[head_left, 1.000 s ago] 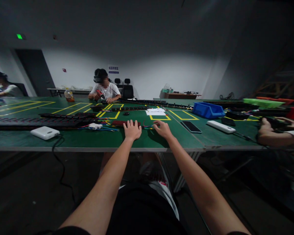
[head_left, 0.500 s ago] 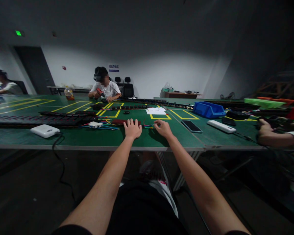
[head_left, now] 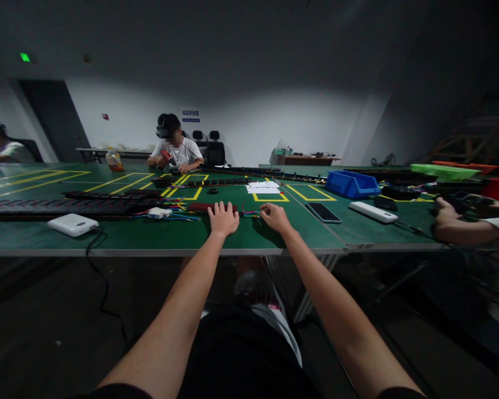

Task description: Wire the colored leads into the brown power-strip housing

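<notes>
My left hand (head_left: pixel 223 219) lies flat with spread fingers over a dark red strip-like piece (head_left: pixel 197 207), pressing on its right part, which the hand partly covers. Thin coloured wires (head_left: pixel 248 213) come out to the right of that piece. At their ends my right hand (head_left: pixel 275 217) is closed in a pinch, thumb and forefinger together on the wires. Left of the red piece, a bundle of loose coloured wire ends (head_left: pixel 178 212) and a white connector (head_left: pixel 158 213) extend from long black wired strips (head_left: pixel 58 206).
Around me on the green table (head_left: pixel 249 241) lie a white power bank (head_left: pixel 74 225) with a black cable, a phone (head_left: pixel 323 212), another white power bank (head_left: pixel 373 211), white papers (head_left: pixel 261 188) and a blue bin (head_left: pixel 352 184). Co-workers sit across, at far left and right.
The view has shifted slightly, so everything sits a little further left. Both hands keep their places on the red piece and the wires.
</notes>
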### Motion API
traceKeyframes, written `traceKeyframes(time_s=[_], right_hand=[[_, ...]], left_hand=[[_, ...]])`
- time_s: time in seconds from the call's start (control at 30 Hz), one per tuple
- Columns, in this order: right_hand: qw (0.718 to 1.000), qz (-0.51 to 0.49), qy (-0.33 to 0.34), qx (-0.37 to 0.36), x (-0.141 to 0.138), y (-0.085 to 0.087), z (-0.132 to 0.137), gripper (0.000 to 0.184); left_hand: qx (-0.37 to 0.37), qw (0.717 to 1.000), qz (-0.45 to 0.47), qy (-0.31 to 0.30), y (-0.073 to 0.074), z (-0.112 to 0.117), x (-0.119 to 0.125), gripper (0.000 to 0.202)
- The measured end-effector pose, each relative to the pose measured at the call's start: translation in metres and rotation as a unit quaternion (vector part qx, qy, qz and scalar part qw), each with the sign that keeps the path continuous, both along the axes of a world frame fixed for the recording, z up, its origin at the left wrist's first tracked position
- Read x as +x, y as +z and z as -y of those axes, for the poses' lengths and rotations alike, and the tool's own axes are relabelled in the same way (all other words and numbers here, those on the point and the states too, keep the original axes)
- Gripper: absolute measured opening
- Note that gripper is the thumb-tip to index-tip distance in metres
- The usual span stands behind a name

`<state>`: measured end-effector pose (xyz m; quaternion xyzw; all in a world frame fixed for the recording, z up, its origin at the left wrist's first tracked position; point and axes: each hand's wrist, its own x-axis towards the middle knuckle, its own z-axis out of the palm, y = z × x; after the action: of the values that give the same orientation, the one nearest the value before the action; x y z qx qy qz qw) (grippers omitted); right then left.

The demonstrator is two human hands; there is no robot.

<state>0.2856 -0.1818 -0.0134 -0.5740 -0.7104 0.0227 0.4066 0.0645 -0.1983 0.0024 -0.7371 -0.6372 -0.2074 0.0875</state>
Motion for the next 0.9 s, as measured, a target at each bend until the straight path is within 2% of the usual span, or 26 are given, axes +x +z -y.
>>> traceKeyframes(time_s=[0.9], right_hand=[[1.000, 0.013, -0.003, -0.018, 0.0006, 0.0033, 0.0038, 0.030]], left_hand=[[0.010, 1.000, -0.004, 0.007, 0.0030, 0.0022, 0.0031, 0.062]])
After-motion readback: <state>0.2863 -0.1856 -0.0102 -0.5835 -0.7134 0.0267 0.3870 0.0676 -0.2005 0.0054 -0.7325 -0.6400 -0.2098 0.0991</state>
